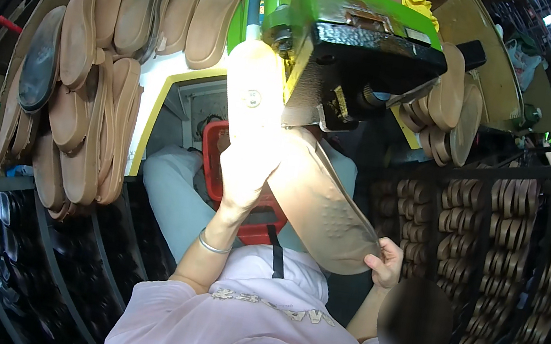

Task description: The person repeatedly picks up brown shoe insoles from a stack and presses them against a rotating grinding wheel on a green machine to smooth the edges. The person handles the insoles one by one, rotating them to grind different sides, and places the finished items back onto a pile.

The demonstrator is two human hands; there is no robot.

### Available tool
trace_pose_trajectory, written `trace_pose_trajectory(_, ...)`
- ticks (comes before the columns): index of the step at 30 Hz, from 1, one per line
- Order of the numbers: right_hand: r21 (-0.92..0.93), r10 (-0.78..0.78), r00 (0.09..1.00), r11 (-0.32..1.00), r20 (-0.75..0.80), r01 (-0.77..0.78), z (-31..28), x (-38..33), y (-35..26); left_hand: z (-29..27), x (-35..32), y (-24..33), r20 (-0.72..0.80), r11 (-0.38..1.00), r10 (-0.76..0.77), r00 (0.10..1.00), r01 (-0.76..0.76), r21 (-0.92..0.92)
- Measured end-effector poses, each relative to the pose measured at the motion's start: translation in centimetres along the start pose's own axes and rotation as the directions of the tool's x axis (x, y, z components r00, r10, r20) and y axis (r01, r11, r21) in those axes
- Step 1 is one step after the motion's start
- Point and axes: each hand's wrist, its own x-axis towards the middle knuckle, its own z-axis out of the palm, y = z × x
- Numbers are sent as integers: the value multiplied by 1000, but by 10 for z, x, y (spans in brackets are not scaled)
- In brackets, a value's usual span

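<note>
A long tan shoe sole slants across my lap, with a patch of small raised bumps toward its lower end and a darker tint along that part. My right hand pinches the rim of this lower end between thumb and fingers. At the upper end, beneath the machine, my left hand is closed on the sole; glare washes out most of its fingers. Directly over that hand hangs a bright lamp on a blue cable. The green and black machine juts out above the sole, hiding its tip partly.
Tan soles are piled at the left, with more standing along the back. Another stack of soles sits right of the machine. A red basket is between my knees. Racks of soles fill the right; dark soles line the lower left.
</note>
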Motion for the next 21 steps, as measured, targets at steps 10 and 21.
trace_pose_trajectory(10, 126, -64, 926, 985, -371, 119, 19, 46, 0, -12, -9, 21, -40, 979, -28, 999, 35, 201)
trace_pose_trajectory(21, -85, -437, 503, 811, -745, 578, 57, 63, -16, 170, -85, -55, 322, 820, -415, 851, 503, -274)
